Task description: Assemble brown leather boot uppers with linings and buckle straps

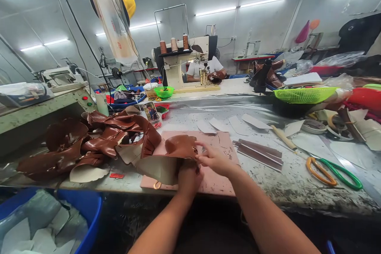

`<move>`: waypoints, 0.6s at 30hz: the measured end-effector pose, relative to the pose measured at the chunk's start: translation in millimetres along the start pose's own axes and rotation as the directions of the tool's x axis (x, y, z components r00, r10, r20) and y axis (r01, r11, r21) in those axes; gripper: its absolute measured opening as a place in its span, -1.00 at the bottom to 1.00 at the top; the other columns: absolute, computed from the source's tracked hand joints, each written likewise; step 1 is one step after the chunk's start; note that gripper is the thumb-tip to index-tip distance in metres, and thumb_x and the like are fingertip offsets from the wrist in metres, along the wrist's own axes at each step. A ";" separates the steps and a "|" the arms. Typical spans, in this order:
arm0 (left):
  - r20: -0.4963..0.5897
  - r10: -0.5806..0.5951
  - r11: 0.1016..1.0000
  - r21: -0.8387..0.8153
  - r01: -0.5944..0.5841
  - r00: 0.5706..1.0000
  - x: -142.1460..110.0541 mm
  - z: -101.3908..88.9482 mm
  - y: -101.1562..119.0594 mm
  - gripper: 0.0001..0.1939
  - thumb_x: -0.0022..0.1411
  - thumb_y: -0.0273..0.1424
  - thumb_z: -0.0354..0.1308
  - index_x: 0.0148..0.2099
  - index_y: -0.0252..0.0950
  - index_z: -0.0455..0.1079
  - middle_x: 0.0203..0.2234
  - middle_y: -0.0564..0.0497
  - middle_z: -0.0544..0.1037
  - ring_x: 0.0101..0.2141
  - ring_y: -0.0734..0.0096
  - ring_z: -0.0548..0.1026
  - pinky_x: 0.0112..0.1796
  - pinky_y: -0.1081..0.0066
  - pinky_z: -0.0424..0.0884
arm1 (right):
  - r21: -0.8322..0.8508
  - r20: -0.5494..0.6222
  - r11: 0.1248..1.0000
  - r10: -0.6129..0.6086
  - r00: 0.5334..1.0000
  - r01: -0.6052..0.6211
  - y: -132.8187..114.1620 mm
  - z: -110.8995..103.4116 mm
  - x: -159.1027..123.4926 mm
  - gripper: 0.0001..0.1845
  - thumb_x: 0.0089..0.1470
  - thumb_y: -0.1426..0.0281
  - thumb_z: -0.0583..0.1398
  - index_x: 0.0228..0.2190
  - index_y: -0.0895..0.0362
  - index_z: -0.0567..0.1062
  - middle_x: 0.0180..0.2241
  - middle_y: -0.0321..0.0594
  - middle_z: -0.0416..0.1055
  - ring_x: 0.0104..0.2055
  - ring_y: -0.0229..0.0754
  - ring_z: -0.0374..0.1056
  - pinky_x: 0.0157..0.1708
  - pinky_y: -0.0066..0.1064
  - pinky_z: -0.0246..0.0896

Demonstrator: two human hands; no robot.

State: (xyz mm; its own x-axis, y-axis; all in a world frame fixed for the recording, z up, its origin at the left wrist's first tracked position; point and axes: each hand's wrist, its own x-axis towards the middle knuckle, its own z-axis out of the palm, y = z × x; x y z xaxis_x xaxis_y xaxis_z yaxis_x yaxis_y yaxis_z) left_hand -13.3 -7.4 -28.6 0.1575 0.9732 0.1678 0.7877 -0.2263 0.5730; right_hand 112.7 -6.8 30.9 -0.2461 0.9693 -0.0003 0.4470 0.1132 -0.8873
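A brown leather shoe upper (178, 147) with a pale lining (159, 168) lies on a pink cutting mat (218, 184) at the bench's near edge. My left hand (187, 176) is closed on its lower edge. My right hand (212, 159) pinches the leather's right side, fingers pressed together. A small ring (156, 185) hangs from the lining at the front.
A heap of brown leather uppers (89, 143) lies left of the mat. Dark leather strips (258, 154), pale cut pieces (238, 125), a wooden stick (283, 137) and orange-green scissors (333, 170) lie to the right. A blue bin (86, 206) is below left. A person sits behind a sewing machine (181, 63).
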 end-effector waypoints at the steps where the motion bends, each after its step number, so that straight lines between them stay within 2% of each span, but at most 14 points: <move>1: -0.035 -0.010 0.999 -0.041 0.009 0.999 -1.0 -1.6 -0.7 -0.87 0.11 -0.43 0.07 -0.48 -0.34 0.31 -0.53 0.03 0.40 -0.42 0.41 0.38 -0.33 0.37 0.31 | 0.108 -0.086 0.994 0.007 0.996 0.002 6.7 -6.3 -0.5 -0.48 0.00 0.50 -0.02 0.05 0.15 0.19 -0.38 -0.21 0.48 -0.30 -0.18 0.40 -0.30 -0.36 0.25; 2: -0.073 -0.024 0.996 -0.092 0.017 0.997 -2.0 -3.8 -1.5 -0.81 0.08 -0.43 0.05 -0.56 -0.32 0.25 -0.62 0.06 0.34 -0.48 0.43 0.34 -0.39 0.41 0.28 | 0.159 -0.175 0.987 0.007 0.984 0.021 13.1 -9.3 -1.6 -0.54 0.00 0.50 -0.03 -0.01 0.14 0.27 -0.36 -0.21 0.48 -0.28 -0.19 0.40 -0.27 -0.36 0.26; 4: -0.144 -0.060 0.978 -0.206 0.029 0.988 -3.0 -8.9 -2.3 -0.71 0.08 -0.35 -0.01 -0.65 -0.28 0.10 -0.72 0.11 0.20 -0.59 0.49 0.24 -0.51 0.46 0.20 | 0.106 -0.290 0.990 -0.062 0.955 0.096 23.1 -4.4 -5.1 -0.60 -0.01 0.52 -0.03 -0.13 0.13 0.37 -0.27 -0.18 0.48 -0.19 -0.18 0.38 -0.16 -0.30 0.25; 6: -0.192 -0.104 0.947 -0.319 0.038 0.976 -2.9 -13.6 -1.8 -0.65 0.07 -0.24 -0.07 -0.66 -0.25 0.00 -0.76 0.16 0.09 -0.66 0.54 0.14 -0.60 0.49 0.12 | -0.032 -0.284 0.978 -0.206 0.936 0.205 29.0 11.6 -9.4 -0.55 -0.05 0.57 -0.04 -0.12 0.15 0.40 -0.11 -0.12 0.42 -0.05 -0.14 0.31 -0.04 -0.23 0.19; 8: -0.220 -0.149 0.907 -0.419 0.044 0.964 -3.0 -16.3 -0.1 -0.63 0.05 -0.17 -0.09 -0.66 -0.23 -0.05 -0.78 0.18 0.05 -0.68 0.56 0.10 -0.63 0.51 0.09 | -0.202 -0.250 0.928 -0.357 0.900 0.312 31.9 30.8 -12.8 -0.45 -0.08 0.60 -0.06 -0.01 0.21 0.34 0.06 -0.04 0.26 0.10 -0.10 0.16 0.06 -0.19 0.09; 10: -0.229 -0.180 0.873 -0.485 0.048 0.957 -4.7 -16.5 2.0 -0.62 0.03 -0.14 -0.07 -0.66 -0.23 -0.04 -0.80 0.17 0.08 -0.69 0.56 0.12 -0.64 0.51 0.12 | -0.380 -0.242 0.852 -0.468 0.850 0.361 33.0 45.6 -13.9 -0.39 -0.08 0.62 -0.06 0.06 0.28 0.25 0.12 0.00 0.15 0.15 -0.07 0.05 0.10 -0.16 0.05; 12: -0.184 -0.195 0.818 -0.573 0.056 0.963 -8.7 -14.5 4.2 -0.64 0.00 -0.14 -0.01 -0.65 -0.27 0.10 -0.78 0.12 0.23 -0.67 0.51 0.23 -0.61 0.50 0.21 | -0.521 -0.274 0.788 -0.519 0.809 0.328 33.4 52.8 -12.7 -0.40 -0.06 0.62 -0.06 0.08 0.30 0.24 0.08 0.03 0.20 0.10 -0.02 0.10 0.05 -0.12 0.11; 13: -0.132 -0.196 0.763 -0.643 0.067 0.972 -11.2 -13.2 5.4 -0.67 -0.02 -0.15 0.04 -0.62 -0.30 0.20 -0.74 0.08 0.34 -0.62 0.45 0.32 -0.56 0.48 0.28 | -0.570 -0.303 0.768 -0.527 0.794 0.293 33.5 54.0 -11.5 -0.41 -0.05 0.62 -0.05 0.07 0.29 0.25 0.03 0.04 0.26 0.05 0.00 0.15 0.01 -0.11 0.15; 15: -0.017 -0.200 0.588 -0.802 0.106 0.980 -15.8 -11.2 7.9 -0.73 -0.07 -0.22 0.16 -0.46 -0.36 0.39 -0.55 -0.02 0.52 -0.42 0.29 0.47 -0.36 0.42 0.38 | -0.631 -0.347 0.738 -0.544 0.764 0.239 34.2 53.6 -9.2 -0.43 -0.05 0.61 -0.03 0.05 0.28 0.29 -0.05 0.04 0.32 -0.05 0.02 0.20 -0.07 -0.10 0.22; 18: 0.090 -0.234 0.286 -0.945 0.157 0.968 -18.2 -11.9 12.7 -0.62 -0.10 -0.30 0.25 -0.19 -0.35 0.45 -0.24 -0.10 0.55 -0.10 0.15 0.42 -0.08 0.35 0.30 | -0.682 -0.364 0.690 -0.608 0.705 0.243 36.6 52.8 -8.6 -0.49 -0.02 0.60 -0.04 0.01 0.30 0.33 -0.05 0.02 0.31 -0.05 0.01 0.17 -0.07 -0.12 0.19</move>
State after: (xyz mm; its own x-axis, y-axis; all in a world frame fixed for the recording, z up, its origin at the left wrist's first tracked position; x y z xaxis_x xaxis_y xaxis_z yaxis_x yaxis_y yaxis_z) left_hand -13.3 -28.5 -14.8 0.0213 0.9988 -0.0438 -0.3135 0.0482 0.9484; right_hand 85.7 -22.5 -25.9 -0.1322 0.6940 0.7077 0.8350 0.4627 -0.2977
